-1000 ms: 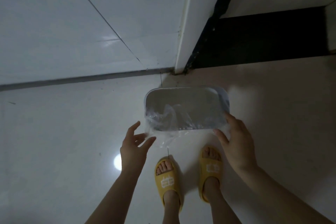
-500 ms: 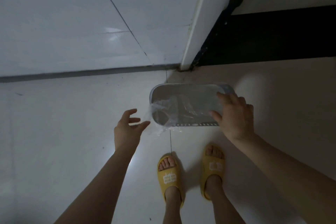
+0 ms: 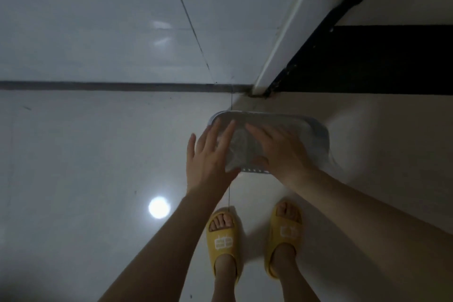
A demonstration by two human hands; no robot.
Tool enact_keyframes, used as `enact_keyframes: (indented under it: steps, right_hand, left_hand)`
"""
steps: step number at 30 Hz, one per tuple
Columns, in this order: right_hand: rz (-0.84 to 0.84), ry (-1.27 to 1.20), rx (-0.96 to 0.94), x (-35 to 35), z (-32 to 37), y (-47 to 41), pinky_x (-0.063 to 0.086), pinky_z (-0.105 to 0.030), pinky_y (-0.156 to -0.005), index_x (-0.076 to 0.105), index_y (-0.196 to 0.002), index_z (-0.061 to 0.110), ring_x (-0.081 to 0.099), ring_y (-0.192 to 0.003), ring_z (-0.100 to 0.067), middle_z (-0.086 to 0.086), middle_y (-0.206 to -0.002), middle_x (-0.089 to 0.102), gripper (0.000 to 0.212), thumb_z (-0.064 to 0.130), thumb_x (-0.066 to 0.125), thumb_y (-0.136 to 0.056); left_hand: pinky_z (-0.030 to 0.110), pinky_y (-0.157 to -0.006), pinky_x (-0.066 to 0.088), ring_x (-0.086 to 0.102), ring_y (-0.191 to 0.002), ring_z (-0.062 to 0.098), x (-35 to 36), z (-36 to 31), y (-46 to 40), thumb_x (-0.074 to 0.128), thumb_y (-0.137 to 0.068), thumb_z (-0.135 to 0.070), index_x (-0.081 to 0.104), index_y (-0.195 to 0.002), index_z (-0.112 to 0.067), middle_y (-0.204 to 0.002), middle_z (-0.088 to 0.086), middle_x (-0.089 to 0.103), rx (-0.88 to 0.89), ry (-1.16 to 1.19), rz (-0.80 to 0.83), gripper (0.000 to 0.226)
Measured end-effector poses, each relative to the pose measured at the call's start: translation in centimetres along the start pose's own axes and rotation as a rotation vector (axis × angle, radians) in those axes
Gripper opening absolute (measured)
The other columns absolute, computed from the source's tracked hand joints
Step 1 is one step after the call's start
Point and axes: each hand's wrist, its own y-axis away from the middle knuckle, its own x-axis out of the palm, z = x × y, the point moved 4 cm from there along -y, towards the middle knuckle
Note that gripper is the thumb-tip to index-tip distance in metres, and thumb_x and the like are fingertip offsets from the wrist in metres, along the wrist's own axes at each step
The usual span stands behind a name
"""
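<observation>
A small grey rectangular bin stands on the pale floor just ahead of my feet, near the corner by a door frame. A clear plastic bag lies crumpled inside its opening. My left hand reaches over the bin's left edge with straight fingers touching the bag. My right hand lies flat over the middle of the opening, fingers stretched toward the far rim and pressing on the plastic. Both hands hide much of the bin's inside.
A tiled wall rises behind the bin. A white door frame and a dark threshold strip lie at the right. My feet in yellow slippers stand close to the bin. A lamp's reflection glints on the floor.
Both hands moved in over the bin's opening. The left hand, earlier held apart at the left, now touches the bag. The right hand shifted from the near right rim to the middle.
</observation>
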Motion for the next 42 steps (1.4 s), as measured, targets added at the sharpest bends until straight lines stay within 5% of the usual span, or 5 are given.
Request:
enact_keyframes:
  steps: [4,12,15,21,42]
  right_hand:
    - [-0.036,0.056,-0.045,-0.3,0.8,-2.2,0.032,-0.043,-0.097,0.031,-0.140,0.022,0.043,-0.120,-0.030,-0.009,-0.134,0.046,0.074,0.035,0.067,-0.075]
    - [0.012,0.181,0.093,0.0,-0.6,-2.7,0.039,-0.037,-0.082,0.045,-0.125,0.013,0.057,-0.105,-0.032,-0.013,-0.116,0.063,0.048,0.032,0.061,-0.084]
    - [-0.053,0.129,0.090,0.0,-1.2,-2.5,0.043,-0.036,-0.069,0.056,-0.106,0.010,0.064,-0.085,-0.034,-0.015,-0.091,0.069,0.019,0.019,0.049,-0.091]
    - [-0.337,-0.340,0.155,-3.4,-2.4,-4.1,0.046,-0.034,-0.070,0.068,-0.084,0.011,0.065,-0.074,-0.026,-0.010,-0.080,0.073,0.016,0.026,0.068,-0.080]
    - [0.035,-0.478,0.279,-2.8,-7.8,-9.0,0.043,-0.023,-0.066,0.073,-0.087,0.007,0.058,-0.069,-0.015,-0.008,-0.078,0.066,0.028,0.029,0.077,-0.071]
  left_hand:
    - [0.042,-0.104,0.035,0.059,-0.110,0.026,-1.3,2.4,-2.4,0.072,-0.075,-0.034,0.066,-0.108,-0.018,-0.123,0.007,0.064,-0.007,0.063,-0.093,0.038]
    - [0.024,-0.070,0.052,0.067,-0.077,0.012,-1.9,8.1,-2.0,0.074,-0.075,-0.030,0.067,-0.082,-0.020,-0.083,-0.009,0.068,-0.505,0.698,-0.159,0.013]
    - [0.021,-0.066,0.050,0.067,-0.075,0.011,-1.6,9.2,-1.7,0.074,-0.075,-0.028,0.066,-0.075,-0.018,-0.077,-0.010,0.068,-0.563,0.784,-0.175,0.012]
    - [0.021,-0.061,0.052,0.069,-0.064,0.009,-2.1,9.9,-3.8,0.068,-0.081,-0.024,0.062,-0.079,-0.015,-0.078,0.005,0.070,-0.598,0.944,-0.168,0.011]
    - [0.036,-0.073,0.050,0.062,-0.073,0.025,4.8,10.8,-3.9,0.061,-0.086,-0.028,0.067,-0.090,-0.008,-0.079,0.007,0.065,-0.677,0.767,0.025,0.021]
